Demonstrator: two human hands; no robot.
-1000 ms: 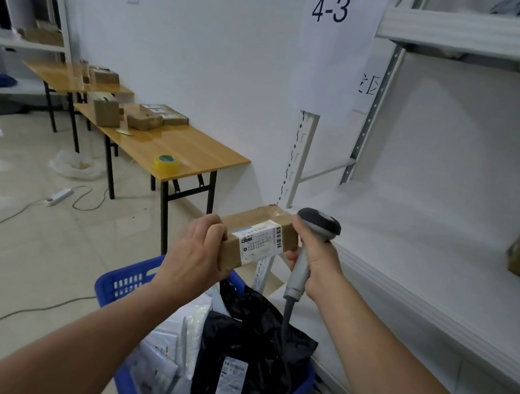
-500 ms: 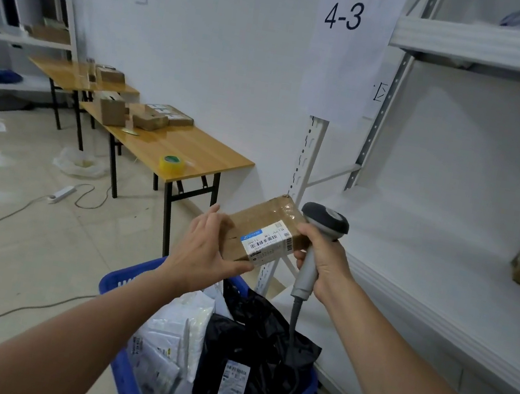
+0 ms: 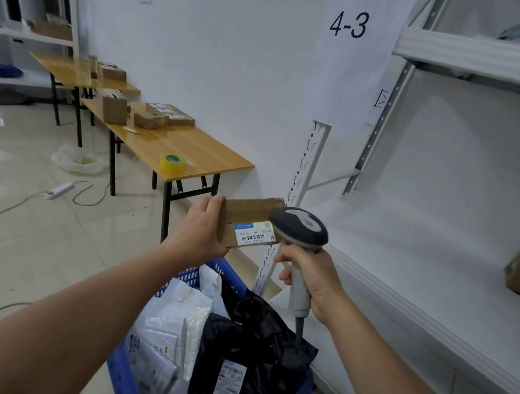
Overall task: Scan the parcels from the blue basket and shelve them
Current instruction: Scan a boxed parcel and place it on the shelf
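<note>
The single camera sits on the person's head and looks forward and down, so both forearms run from the lower corners up to the middle of the frame. There the left hand (image 3: 203, 228) with a cardboard parcel (image 3: 248, 215) and the right hand (image 3: 314, 278) with a scanner (image 3: 302, 226) are close to the lens. Directly below them, also near, is the blue basket (image 3: 185, 275), cut by the bottom edge, and the wide-angle lens also takes in the white shelf (image 3: 425, 293) at close range on the right, while the wooden table (image 3: 190, 151) and the floor (image 3: 20, 242) lie farther off on the left.
</note>
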